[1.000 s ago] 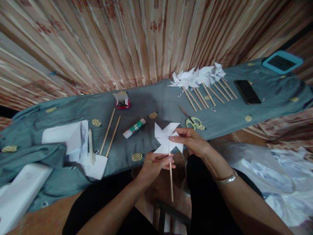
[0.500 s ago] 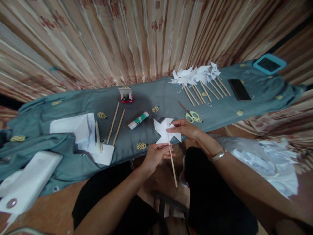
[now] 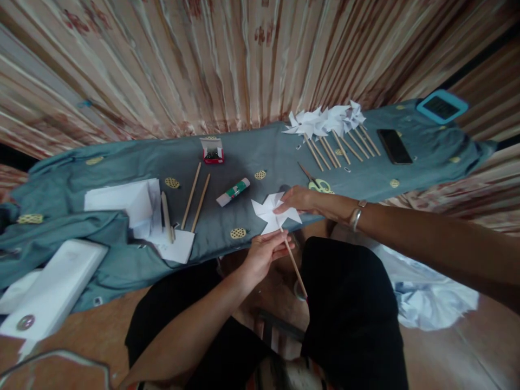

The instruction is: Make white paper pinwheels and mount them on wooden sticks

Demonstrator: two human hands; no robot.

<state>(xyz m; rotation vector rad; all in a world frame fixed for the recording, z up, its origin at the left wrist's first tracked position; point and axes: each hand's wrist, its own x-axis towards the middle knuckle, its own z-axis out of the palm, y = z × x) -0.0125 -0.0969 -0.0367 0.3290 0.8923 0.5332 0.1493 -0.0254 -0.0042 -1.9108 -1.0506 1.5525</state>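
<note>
A white paper pinwheel (image 3: 268, 212) on a thin wooden stick (image 3: 296, 265) is between my hands, over the near table edge. My left hand (image 3: 264, 252) grips the stick just below the paper blades. With the fingers of my right hand (image 3: 298, 199) I pinch the pinwheel near its centre, thumb on top; the fingers beneath are hidden. The stick slants down to the right, toward my knee. Beyond my right hand lie green-handled scissors (image 3: 319, 185). A glue stick (image 3: 233, 192) rests on the cloth to the left of the pinwheel.
Several pinwheels (image 3: 325, 122) lie in a row at the back, near a phone (image 3: 394, 146) and a blue-framed device (image 3: 442, 106). Leftward are a small red box (image 3: 213, 156), two sticks (image 3: 190, 195), paper sheets (image 3: 122, 196) and a white power bank (image 3: 54, 290). A plastic bag (image 3: 434, 300) sits lower right.
The stick's lower end has swung to the right as the pinwheel turned slightly. My right forearm has risen and lies flatter. The view has shifted a little.
</note>
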